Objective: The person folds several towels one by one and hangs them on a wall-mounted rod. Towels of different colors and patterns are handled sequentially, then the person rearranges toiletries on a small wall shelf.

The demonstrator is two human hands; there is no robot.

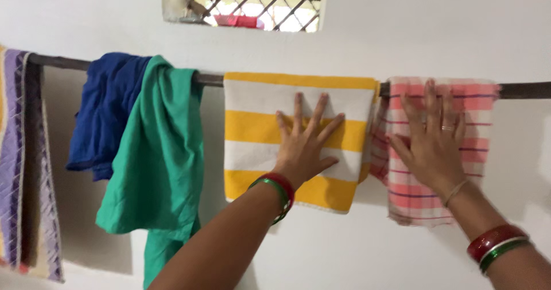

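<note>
Here we are with the yellow-and-white striped towel (293, 135) dead centre, draped over the dark rail (209, 78) against the white wall (402, 37). Our left hand (304, 143) lies flat on it, fingers fanned and loose, gripping nothing, the palm pressing the cloth to the wall, which looks like a smoothing touch to keep it hanging square.

At three o'clock from that towel, just beside it, hangs the pink checked cloth (476, 129), folded over the same rail. Our right hand (433, 138) is spread open on it too, fingers pointing to twelve o'clock, not clenched, holding nothing, only resting on the fabric. Both cloths hang doubled over the rail, so their weight on each side probably keeps them from sliding off.

Bangles in red and green (281, 189) sit on the left wrist, and another set (496, 244) on the right forearm toward five o'clock.

Out at nine o'clock from the striped towel we have a green garment (158, 152), bunched rather than spread, overlapping a blue garment (106, 112). Further along, at the frame's left edge, a purple and yellow patterned cloth (14, 152) hangs long.

Up at twelve o'clock, a small barred window (258, 3) lets daylight in.
</note>
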